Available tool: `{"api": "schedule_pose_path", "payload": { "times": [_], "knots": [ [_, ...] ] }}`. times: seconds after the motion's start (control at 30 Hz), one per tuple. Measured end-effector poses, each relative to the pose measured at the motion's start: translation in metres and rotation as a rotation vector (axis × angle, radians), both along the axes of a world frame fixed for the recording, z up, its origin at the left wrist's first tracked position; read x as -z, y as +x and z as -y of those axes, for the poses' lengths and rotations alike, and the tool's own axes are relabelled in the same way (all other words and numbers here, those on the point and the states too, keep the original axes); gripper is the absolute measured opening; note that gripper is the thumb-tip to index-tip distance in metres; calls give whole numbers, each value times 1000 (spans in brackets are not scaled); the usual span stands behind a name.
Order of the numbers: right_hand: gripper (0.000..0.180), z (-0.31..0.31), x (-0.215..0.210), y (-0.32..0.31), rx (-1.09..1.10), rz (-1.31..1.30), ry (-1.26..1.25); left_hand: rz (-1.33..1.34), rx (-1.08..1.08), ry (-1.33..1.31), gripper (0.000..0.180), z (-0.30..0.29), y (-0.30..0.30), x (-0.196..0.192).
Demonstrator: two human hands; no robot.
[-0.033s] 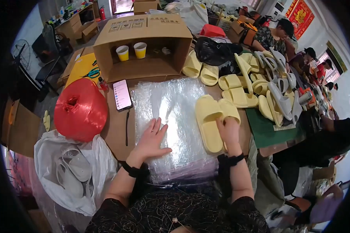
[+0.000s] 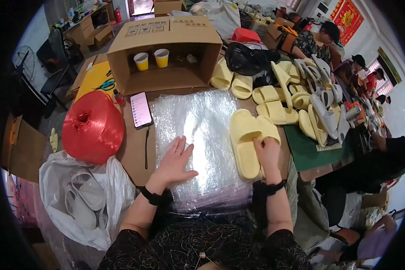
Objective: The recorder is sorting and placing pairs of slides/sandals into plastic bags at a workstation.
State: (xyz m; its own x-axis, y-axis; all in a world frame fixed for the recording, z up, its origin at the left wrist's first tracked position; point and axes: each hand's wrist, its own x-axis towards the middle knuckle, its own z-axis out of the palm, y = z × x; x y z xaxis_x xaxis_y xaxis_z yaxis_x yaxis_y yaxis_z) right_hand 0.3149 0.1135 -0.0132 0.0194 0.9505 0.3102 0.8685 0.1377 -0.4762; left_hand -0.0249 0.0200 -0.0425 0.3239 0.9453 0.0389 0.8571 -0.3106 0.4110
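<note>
A stack of clear plastic bags lies on the brown table in front of me. My left hand rests flat on its near left part, fingers spread, holding nothing. My right hand grips the near end of a pair of yellow slippers, held together on the stack's right edge. Both wrists wear black bands.
A red twine ball and a phone lie to the left. Behind stands an open cardboard box holding two cups. Yellow and grey slippers pile up at right, by a green mat. A white bag holds grey slippers. Other people sit far right.
</note>
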Motion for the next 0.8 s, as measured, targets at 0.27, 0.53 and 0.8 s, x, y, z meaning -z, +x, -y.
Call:
{"api": "schedule_pose_path", "payload": {
  "times": [0.27,0.53,0.8],
  "knots": [
    [29,72,-10,40,182,-264,82,-84,32,276,66,-9,26,-38],
    [19,107,-16,64,121,-455,42,-9,106,74,64,-1,42,-13],
    [17,116,-36,39,31,-456,139,188,43,183,37,-14,42,-1]
  ]
}}
